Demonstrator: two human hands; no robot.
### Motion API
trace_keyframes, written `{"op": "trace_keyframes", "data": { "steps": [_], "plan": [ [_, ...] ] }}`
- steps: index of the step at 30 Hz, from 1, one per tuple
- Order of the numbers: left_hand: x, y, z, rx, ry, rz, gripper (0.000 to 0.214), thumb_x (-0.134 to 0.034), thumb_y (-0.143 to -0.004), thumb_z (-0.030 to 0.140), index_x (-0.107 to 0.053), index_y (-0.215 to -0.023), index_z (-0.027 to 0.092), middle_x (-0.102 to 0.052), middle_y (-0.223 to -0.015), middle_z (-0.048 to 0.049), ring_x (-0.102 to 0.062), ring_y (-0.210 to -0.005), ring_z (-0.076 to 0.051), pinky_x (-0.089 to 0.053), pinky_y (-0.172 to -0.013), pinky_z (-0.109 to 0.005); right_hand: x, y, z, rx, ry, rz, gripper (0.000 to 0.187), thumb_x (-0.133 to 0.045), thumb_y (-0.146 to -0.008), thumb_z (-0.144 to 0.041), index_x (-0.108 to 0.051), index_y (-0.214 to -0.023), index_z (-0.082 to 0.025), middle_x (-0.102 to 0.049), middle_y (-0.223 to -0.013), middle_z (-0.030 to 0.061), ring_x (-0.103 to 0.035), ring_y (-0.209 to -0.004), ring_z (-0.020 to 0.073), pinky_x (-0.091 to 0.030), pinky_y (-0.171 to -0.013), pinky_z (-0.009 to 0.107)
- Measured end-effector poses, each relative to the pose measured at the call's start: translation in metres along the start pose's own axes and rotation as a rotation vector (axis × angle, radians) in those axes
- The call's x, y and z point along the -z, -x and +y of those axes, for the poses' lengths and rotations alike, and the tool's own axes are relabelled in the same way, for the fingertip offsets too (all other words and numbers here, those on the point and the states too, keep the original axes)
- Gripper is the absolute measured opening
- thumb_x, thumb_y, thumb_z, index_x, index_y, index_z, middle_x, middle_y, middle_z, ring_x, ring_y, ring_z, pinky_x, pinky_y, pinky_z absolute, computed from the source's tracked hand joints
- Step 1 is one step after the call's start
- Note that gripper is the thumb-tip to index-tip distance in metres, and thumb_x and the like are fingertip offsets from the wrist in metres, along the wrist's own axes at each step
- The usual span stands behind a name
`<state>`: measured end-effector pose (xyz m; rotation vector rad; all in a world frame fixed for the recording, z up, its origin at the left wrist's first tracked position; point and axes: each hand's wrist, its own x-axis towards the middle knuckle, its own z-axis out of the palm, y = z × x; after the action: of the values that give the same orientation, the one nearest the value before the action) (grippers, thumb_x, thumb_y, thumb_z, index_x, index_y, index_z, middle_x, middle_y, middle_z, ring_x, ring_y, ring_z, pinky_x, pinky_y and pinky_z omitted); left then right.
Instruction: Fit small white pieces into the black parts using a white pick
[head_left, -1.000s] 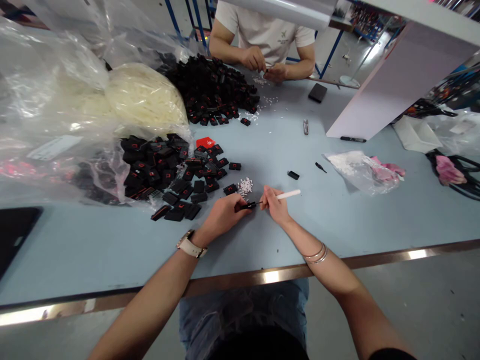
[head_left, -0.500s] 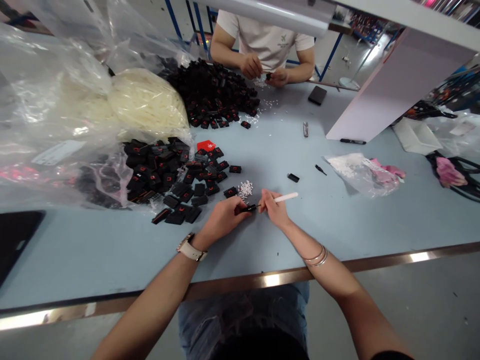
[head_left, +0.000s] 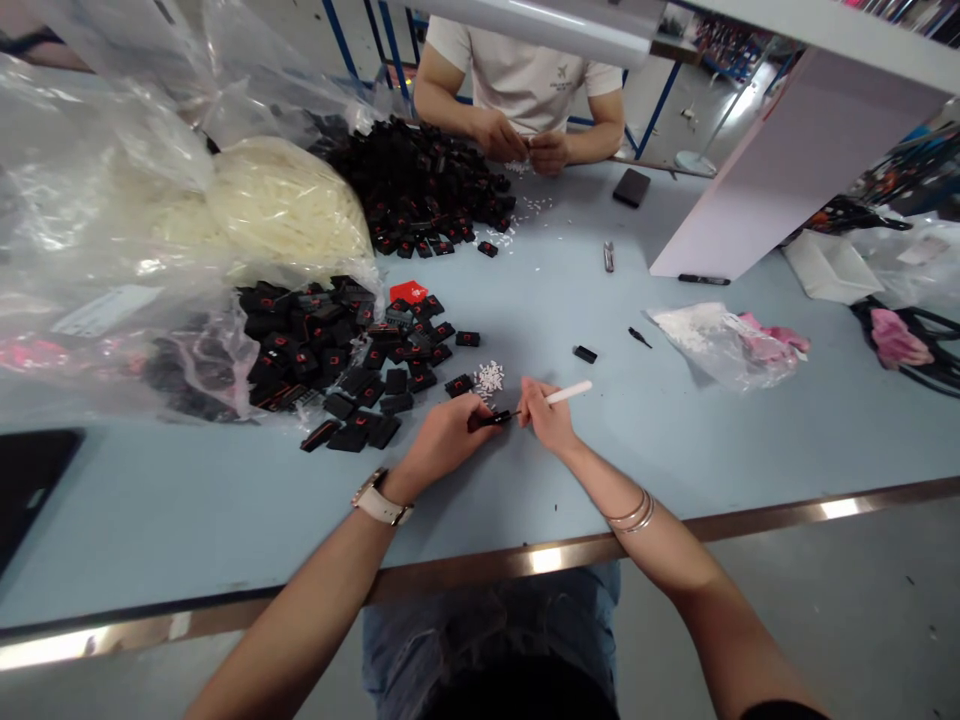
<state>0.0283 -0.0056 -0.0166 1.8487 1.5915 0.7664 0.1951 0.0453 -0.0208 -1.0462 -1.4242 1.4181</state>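
Note:
My left hand (head_left: 442, 440) is closed around a small black plastic part (head_left: 491, 418), held just above the light-blue table (head_left: 187, 500). My right hand (head_left: 546, 418) pinches a white-handled tool (head_left: 568, 392) whose dark tip touches that part. A small heap of tiny white pieces (head_left: 490, 376) lies just beyond my hands. Several black parts with red marks (head_left: 375, 370) spill from a clear bag (head_left: 112, 300) to the left of my left hand.
Across the table a person in a white shirt (head_left: 525, 80) handles small parts beside a big black pile (head_left: 420, 185). A bag of white pieces (head_left: 289, 205), a crumpled bag with pink inside (head_left: 727, 345), loose black bits (head_left: 586, 353) and a white panel (head_left: 780, 170) stand around.
My hands and the tool stay together with only slight shifts. The person opposite has brought both hands closer together.

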Motion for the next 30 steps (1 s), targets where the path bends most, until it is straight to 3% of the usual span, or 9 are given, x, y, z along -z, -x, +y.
{"op": "trace_keyframes", "data": {
  "steps": [18,23,26,30],
  "plan": [
    [-0.001,0.001,0.002,-0.025,-0.034,0.014,0.014,-0.066,-0.075,0.024,-0.054,-0.072,0.018,-0.056,-0.065,0.003,-0.05,-0.058,-0.012,-0.037,-0.056,-0.023,0.002,-0.004,0.001,-0.014,-0.081,0.066,0.065,-0.048,-0.078,-0.075,-0.042,-0.039,-0.022,-0.043,-0.035,-0.0033,-0.035,-0.037,0.0081,-0.033,-0.045,0.026],
    [-0.005,0.004,0.003,-0.081,-0.017,0.049,0.015,-0.064,-0.077,0.027,-0.06,-0.09,0.019,-0.061,-0.071,0.0019,-0.051,-0.056,-0.011,-0.042,-0.055,-0.023,0.003,-0.008,-0.002,-0.053,-0.188,0.095,0.058,-0.058,-0.074,-0.067,-0.041,-0.042,-0.022,-0.044,-0.036,-0.0044,-0.036,-0.036,0.0077,-0.032,-0.043,0.025],
    [-0.001,0.006,0.005,-0.069,-0.011,0.174,0.025,-0.06,-0.08,0.03,-0.061,-0.103,0.019,-0.061,-0.073,0.0015,-0.05,-0.054,-0.01,-0.043,-0.056,-0.023,0.006,-0.011,-0.002,-0.1,-0.269,0.17,0.054,-0.062,-0.072,-0.061,-0.037,-0.043,-0.023,-0.039,-0.036,-0.006,-0.036,-0.036,0.0075,-0.029,-0.041,0.024],
    [0.014,0.004,0.003,0.092,-0.064,0.456,0.039,-0.055,-0.085,0.036,-0.059,-0.118,0.016,-0.059,-0.074,0.0004,-0.05,-0.057,-0.011,-0.044,-0.058,-0.024,0.006,-0.013,-0.001,-0.122,-0.305,0.188,0.048,-0.065,-0.069,-0.054,-0.038,-0.044,-0.023,-0.039,-0.037,-0.0063,-0.037,-0.037,0.0072,-0.026,-0.041,0.024]
  ]
}}
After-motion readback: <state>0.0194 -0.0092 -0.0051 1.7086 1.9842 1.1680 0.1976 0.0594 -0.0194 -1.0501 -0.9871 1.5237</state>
